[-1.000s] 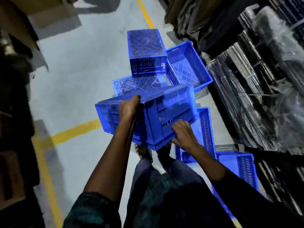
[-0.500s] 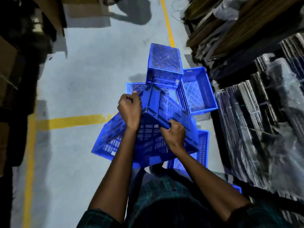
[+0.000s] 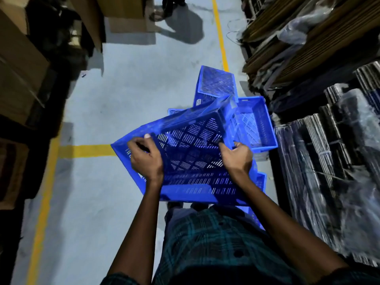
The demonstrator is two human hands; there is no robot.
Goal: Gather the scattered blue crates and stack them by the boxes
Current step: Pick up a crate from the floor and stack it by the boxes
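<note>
The left hand (image 3: 147, 159) is curled over the near-left rim of a blue crate (image 3: 191, 153), thumb inside and fingers wrapped on the outer wall; the right hand (image 3: 236, 156) is clamped in the same way on the opposite rim, so each grip is closed on the crate. The crate is held in the air above the floor (image 3: 123, 89), tilted with its open mouth turned up toward the camera and its far corner raised.

Its walls and base are slotted lattice plastic, so it is judged to be light for its bulk, stiff, and not fragile. The thickened rim is judged the best place to be held, at two opposite sides, since the smooth slotted walls could slip or pinch fingers.

Just beyond it, an upturned crate (image 3: 218, 83) and an open crate (image 3: 253, 122) lie on the floor, touching each other, with further crates partly hidden beneath the held one. Bundled flat cardboard (image 3: 329, 161) is stacked along the floor's right edge, and brown boxes (image 3: 18, 64) stand along its left edge, well apart from the crates.
</note>
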